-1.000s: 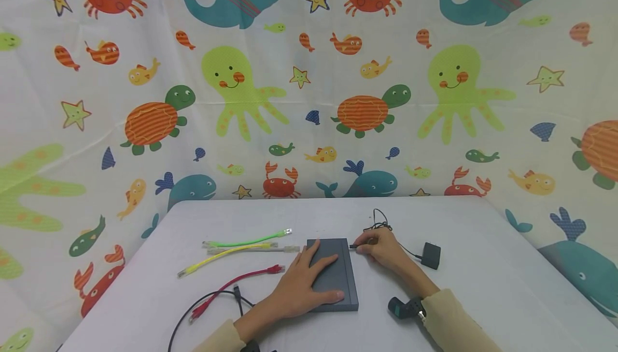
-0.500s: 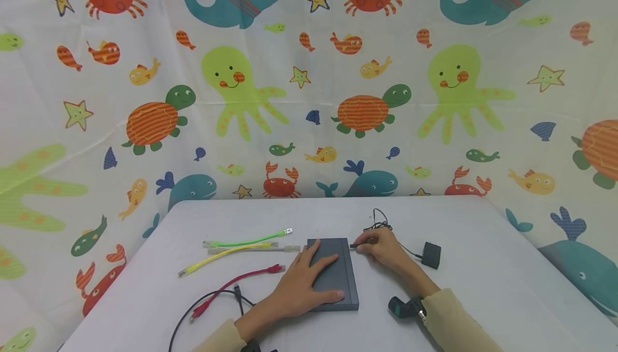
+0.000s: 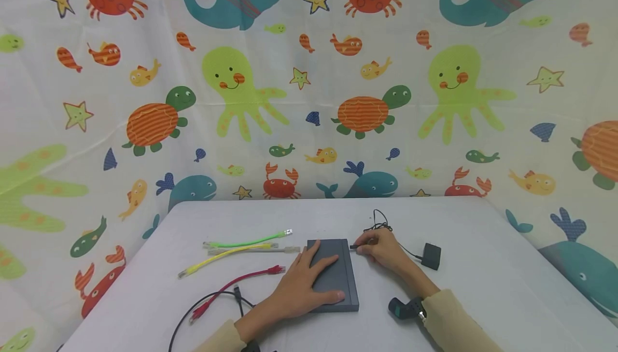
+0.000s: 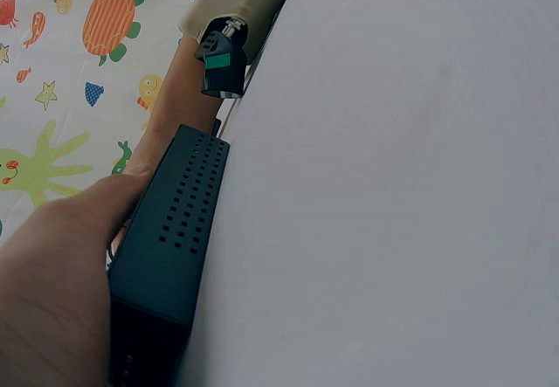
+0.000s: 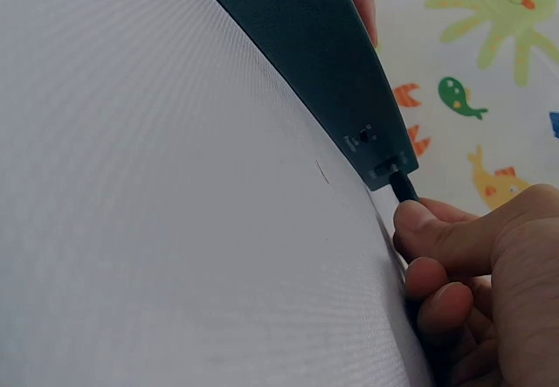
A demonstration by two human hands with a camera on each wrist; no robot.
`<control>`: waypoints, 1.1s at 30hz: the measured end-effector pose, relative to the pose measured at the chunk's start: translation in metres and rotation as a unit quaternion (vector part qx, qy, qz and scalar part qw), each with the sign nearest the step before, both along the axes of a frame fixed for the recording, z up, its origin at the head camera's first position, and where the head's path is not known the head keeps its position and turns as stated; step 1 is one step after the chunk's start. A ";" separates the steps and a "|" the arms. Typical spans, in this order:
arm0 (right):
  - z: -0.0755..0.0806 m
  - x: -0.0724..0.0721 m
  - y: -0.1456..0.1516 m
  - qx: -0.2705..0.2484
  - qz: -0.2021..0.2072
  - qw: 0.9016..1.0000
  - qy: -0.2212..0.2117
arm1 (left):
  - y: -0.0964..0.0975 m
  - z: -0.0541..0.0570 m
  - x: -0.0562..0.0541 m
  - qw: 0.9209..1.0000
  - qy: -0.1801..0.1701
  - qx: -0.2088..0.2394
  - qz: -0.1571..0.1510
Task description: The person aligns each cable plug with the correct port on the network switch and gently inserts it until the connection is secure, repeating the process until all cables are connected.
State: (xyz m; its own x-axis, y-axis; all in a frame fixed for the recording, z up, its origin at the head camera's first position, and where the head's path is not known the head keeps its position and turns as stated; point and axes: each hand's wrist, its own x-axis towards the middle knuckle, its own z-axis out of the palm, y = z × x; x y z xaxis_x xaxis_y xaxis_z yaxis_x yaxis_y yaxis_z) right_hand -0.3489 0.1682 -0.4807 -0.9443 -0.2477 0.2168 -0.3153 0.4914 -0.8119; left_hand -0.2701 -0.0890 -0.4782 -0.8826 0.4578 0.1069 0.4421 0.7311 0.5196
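My left hand [image 3: 299,287] lies over a flat grey electronics box [image 3: 333,277], fingers spread straight across its top and thumb near its front. In the left wrist view, the box [image 4: 166,256] shows rows of vent holes along one side, beside my left hand [image 4: 52,291]. Thumb and fingers of my right hand [image 3: 381,247] pinch a black power plug [image 5: 403,186] at the box's right side. The right wrist view shows the plug's metal tip at a socket near the box's corner, some metal still visible. Its thin cord runs under my right hand toward a black power adapter [image 3: 431,256].
Left of the box lie a green cable [image 3: 251,241], a yellow cable [image 3: 227,255], a grey cable [image 3: 260,250] and a red cable [image 3: 236,282]. A black cable [image 3: 179,320] curves near my left forearm. Coiled black cord [image 3: 379,225] sits behind my right hand.
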 end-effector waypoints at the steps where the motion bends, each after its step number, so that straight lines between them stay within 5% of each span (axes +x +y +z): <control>1: 0.000 0.000 0.000 0.000 -0.002 1.000 -0.002 | 0.000 0.000 0.000 1.000 0.000 0.000 0.000; 33: 0.003 0.003 -0.002 0.005 0.001 1.000 0.004 | -0.001 -0.001 -0.002 1.000 0.007 -0.006 -0.002</control>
